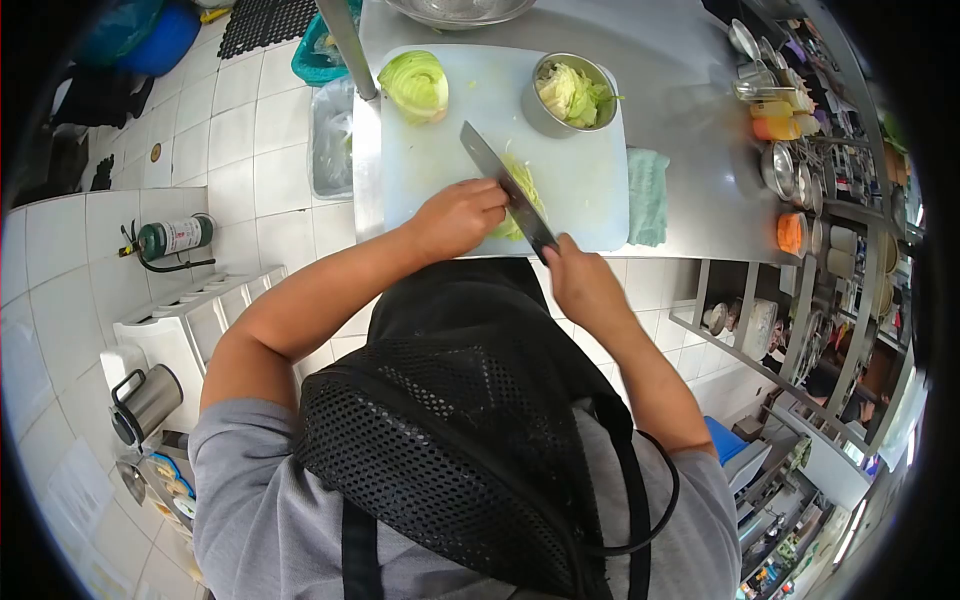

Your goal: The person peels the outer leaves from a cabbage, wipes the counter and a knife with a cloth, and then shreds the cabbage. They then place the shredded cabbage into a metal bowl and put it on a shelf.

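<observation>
My right hand (585, 280) is wrapped round the handle of a large kitchen knife (490, 160), whose blade slants up and left over the white cutting board (420, 170). Curled fingers of my left hand (465, 212) press beside the blade, on lettuce (508, 228) that is partly hidden by hand and knife. Thin lettuce shreds (530, 185) lie on the blade's right side. At the board's far left corner rests a cut piece of lettuce head (415, 85). A round metal container (550, 122) holding lettuce leaves (572, 95) stands at the far right corner.
A folded green cloth (647, 197) lies right of the board on the steel table (690, 150). Beyond the board is a metal bowl (460, 12). Left of the table are a metal post (347, 45) and a grey bin (332, 140). Shelves with containers (780, 125) line the right.
</observation>
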Available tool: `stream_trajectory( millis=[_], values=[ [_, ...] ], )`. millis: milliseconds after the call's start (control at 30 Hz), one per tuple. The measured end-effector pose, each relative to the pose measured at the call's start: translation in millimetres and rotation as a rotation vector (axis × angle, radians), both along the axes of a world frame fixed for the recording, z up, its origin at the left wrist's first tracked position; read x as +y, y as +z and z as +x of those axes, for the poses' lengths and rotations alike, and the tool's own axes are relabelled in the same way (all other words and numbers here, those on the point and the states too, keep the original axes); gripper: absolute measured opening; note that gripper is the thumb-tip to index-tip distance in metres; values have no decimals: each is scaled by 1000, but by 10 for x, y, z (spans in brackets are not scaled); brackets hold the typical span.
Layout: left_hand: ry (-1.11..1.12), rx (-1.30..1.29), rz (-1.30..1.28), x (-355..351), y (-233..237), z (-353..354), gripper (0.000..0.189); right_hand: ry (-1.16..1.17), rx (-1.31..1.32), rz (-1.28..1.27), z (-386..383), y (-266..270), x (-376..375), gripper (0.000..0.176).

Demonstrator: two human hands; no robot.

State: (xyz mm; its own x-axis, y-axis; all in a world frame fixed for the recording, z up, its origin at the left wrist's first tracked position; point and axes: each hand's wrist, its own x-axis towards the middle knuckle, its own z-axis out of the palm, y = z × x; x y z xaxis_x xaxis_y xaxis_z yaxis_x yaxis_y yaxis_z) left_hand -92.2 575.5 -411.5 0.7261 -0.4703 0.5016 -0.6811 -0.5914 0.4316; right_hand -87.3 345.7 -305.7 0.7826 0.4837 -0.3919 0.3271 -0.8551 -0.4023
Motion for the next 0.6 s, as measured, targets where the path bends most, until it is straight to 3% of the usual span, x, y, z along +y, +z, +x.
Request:
stream_trajectory(
  millis=[67, 133, 367, 600],
  values=[
    [34, -13, -10, 7, 18, -11, 12, -6, -46, 72, 22, -355, 104, 26],
    [31, -11, -7, 15, 12, -27, 12, 6, -51, 92, 119, -388, 186, 25],
    [41, -12, -68, 6, 15, -32, 11, -6, -8, 41, 74, 255, -31, 23],
    [84, -1, -145, -7, -34, -63, 8, -3, -45, 47, -118, 170, -128, 22]
  ],
)
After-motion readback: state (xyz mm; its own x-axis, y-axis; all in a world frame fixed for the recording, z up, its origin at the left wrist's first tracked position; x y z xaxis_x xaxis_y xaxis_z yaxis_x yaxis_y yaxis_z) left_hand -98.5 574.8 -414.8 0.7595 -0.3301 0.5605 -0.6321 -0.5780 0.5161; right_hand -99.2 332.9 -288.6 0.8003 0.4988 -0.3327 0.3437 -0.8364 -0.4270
